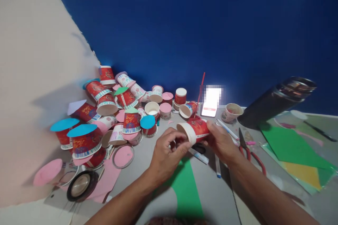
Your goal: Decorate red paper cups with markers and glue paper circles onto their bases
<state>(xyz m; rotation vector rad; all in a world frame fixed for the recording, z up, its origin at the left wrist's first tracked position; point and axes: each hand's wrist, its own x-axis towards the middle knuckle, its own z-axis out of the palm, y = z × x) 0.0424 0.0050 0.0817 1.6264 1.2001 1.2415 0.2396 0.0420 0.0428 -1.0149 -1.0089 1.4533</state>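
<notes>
A red paper cup (201, 129) with a white rim lies on its side in the air between both hands. My left hand (169, 154) grips it at the rim end, thumb below and fingers curled toward the opening. At the base end, my right hand (220, 142) is closed round the cup. Beneath them is a strip of green paper (186, 186) on the grey table. A marker (198, 155) and a blue-tipped pen (218, 167) lie close under the hands. Just behind stands a thin red stick (201, 89) near another red cup (188, 109) on its side.
Many decorated paper cups (86, 142) with coloured paper discs crowd the left side. A roll of tape (82, 185) lies in front of them. Rightward are red-handled scissors (248, 153), a small cup (232, 111), a leaning dark flask (274, 103) and green paper sheets (293, 144). A lit phone (210, 107) leans at the back.
</notes>
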